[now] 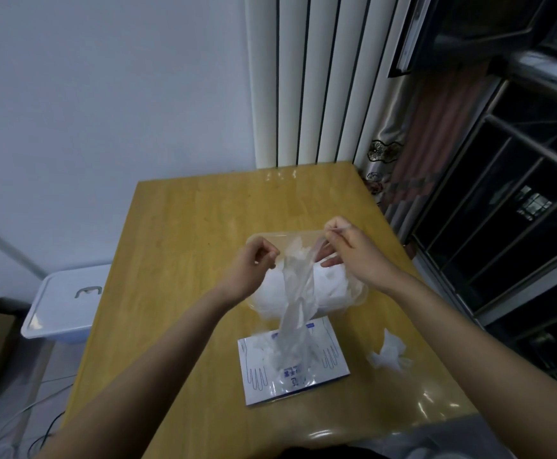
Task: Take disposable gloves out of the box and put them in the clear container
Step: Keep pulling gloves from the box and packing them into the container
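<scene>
Left hand (pixel 254 261) and right hand (pixel 348 248) pinch glove (pixel 298 293) above container (pixel 365 293).

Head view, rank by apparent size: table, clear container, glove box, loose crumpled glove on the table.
Table
Then clear container and glove box: about alike, box nearer the camera, so unranked
loose crumpled glove smallest
</scene>
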### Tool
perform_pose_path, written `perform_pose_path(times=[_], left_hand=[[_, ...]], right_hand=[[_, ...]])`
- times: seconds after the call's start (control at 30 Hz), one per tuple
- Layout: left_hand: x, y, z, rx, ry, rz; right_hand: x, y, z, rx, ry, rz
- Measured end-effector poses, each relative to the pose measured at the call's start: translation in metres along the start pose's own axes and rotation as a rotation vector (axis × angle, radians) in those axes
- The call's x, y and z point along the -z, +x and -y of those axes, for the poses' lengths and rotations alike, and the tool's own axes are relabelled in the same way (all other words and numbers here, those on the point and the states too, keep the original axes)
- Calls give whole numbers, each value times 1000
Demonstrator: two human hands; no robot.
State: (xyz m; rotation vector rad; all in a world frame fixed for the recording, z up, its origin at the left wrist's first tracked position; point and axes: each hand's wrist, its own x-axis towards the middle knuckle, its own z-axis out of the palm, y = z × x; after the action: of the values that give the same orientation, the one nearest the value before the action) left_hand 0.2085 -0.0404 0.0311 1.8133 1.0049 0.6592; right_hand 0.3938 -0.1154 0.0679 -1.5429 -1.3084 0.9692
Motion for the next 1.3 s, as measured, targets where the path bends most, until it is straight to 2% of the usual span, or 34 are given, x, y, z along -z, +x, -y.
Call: perform_pose_path(times=[0.1, 0.23, 0.37, 0.43, 0.53, 0.6, 0.73, 0.8, 0.87, 0.93, 1.03, 1.1, 1.2, 1.3], left_hand=[[2, 1, -11, 3, -58, -97], [-6, -4, -31, 64, -168, 147], [-19, -10, -29, 57, 25, 287], [-25, -8, -20, 57, 89, 219], [-29, 1, -13, -4, 132, 86], [-26, 4, -16, -11, 137, 115], [-15, 7, -23, 4, 113, 309], [-11, 7, -25, 54, 56, 385], [-8, 6, -27, 128, -50, 406], [-2, 2, -22, 199, -201, 373], [6, -2, -6, 326, -553, 208], [4, -4, 3, 386, -708, 122], [-10, -4, 9, 440, -657, 36], [-24, 3, 9, 509, -630, -138]], right_hand=[[4, 4, -3, -27, 42, -15], [1, 11, -3, -3, 61, -46], [2, 19, -6, 66, 17, -128], [2, 22, -5, 67, 21, -164], [0, 23, -5, -36, 98, -183], [5, 24, -10, -44, -10, -129], [16, 20, -16, 8, -311, 221], [13, 21, -19, 24, -304, 223], [10, 23, -24, 26, -262, 119], [10, 25, -28, 11, -198, 18], [12, 25, -32, -36, -152, -107], [11, 26, -38, -111, -107, -183], [4, 27, -48, -283, -84, -224], [-5, 27, -56, -456, 19, -192]])
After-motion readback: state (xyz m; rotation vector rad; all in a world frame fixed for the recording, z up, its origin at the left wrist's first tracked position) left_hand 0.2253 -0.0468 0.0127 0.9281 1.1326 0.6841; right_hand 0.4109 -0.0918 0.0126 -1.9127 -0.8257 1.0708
